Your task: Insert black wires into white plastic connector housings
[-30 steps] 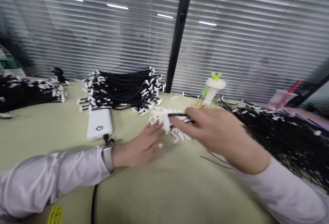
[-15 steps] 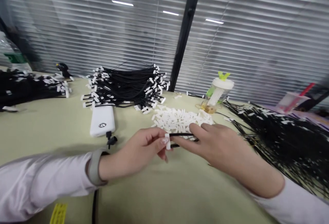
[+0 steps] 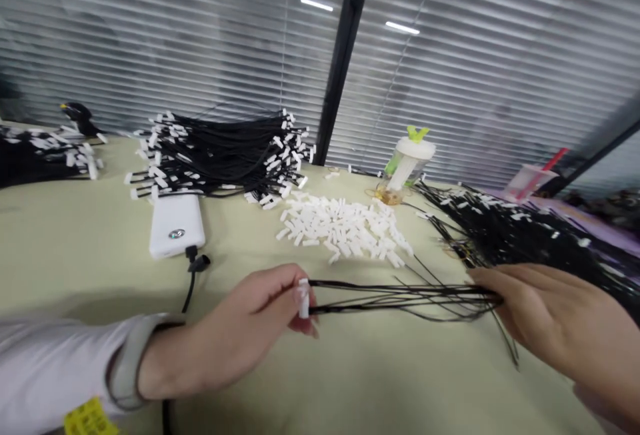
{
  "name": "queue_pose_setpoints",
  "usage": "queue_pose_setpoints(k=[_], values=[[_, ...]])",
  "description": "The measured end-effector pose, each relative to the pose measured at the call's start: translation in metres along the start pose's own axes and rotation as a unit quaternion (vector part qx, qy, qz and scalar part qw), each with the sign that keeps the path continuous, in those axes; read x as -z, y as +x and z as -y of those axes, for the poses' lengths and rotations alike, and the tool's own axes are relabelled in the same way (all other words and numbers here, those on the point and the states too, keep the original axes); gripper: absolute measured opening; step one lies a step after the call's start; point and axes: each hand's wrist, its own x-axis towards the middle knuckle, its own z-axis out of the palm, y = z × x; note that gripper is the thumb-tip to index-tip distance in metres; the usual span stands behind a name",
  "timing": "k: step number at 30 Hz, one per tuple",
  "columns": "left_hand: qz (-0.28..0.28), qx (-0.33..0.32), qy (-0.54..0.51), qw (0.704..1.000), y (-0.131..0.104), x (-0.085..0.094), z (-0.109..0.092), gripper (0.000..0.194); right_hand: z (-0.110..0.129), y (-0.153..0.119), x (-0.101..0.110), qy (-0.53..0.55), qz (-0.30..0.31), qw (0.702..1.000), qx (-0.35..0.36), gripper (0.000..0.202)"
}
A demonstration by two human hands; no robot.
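My left hand (image 3: 250, 328) pinches a small white connector (image 3: 303, 296) fitted on the end of a thin bundle of black wires (image 3: 395, 296). The wires stretch to the right, just above the tabletop, into my right hand (image 3: 545, 315), whose fingers close around their far end. Behind the stretched wires lies a loose pile of white connectors (image 3: 345, 230). A large heap of black wires (image 3: 520, 238) spreads at the right, close to my right hand.
A stack of black wires with white end connectors (image 3: 220, 158) lies at the back, another (image 3: 35, 155) at far left. A white power bank (image 3: 176, 223) with a black cable, a bottle with a green cap (image 3: 407, 162) and a pink cup (image 3: 525, 183) stand on the beige table (image 3: 80, 248).
My hands have drawn apart: the right slid rightward along the black wires, stretching them out. The left keeps its pinch on the white connector and came nearer to me.
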Motion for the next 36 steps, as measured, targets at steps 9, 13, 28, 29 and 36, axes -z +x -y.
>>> queue_pose_setpoints(k=[9, 13, 28, 29, 36], values=[[0.05, 0.181, -0.009, 0.982, -0.002, 0.006, 0.01, 0.018, -0.026, 0.008, 0.016, 0.217, 0.181, 0.959, -0.032, 0.055], [0.033, 0.199, -0.025, 0.979, 0.007, -0.006, 0.015, 0.016, 0.02, 0.079, -0.001, 0.273, 0.126, 0.953, -0.045, 0.02], [0.022, 0.151, -0.017, 0.988, 0.017, -0.013, 0.022, 0.017, 0.073, 0.134, -0.037, 0.532, 0.082, 0.839, -0.084, 0.016], [0.016, 0.144, -0.017, 0.989, 0.017, -0.013, 0.022, 0.017, 0.073, 0.135, -0.028, 0.571, 0.078, 0.813, -0.087, 0.016], [0.008, 0.126, -0.022, 0.992, 0.011, -0.014, 0.026, 0.013, 0.084, 0.129, -0.011, 0.599, 0.125, 0.786, -0.088, 0.011]])
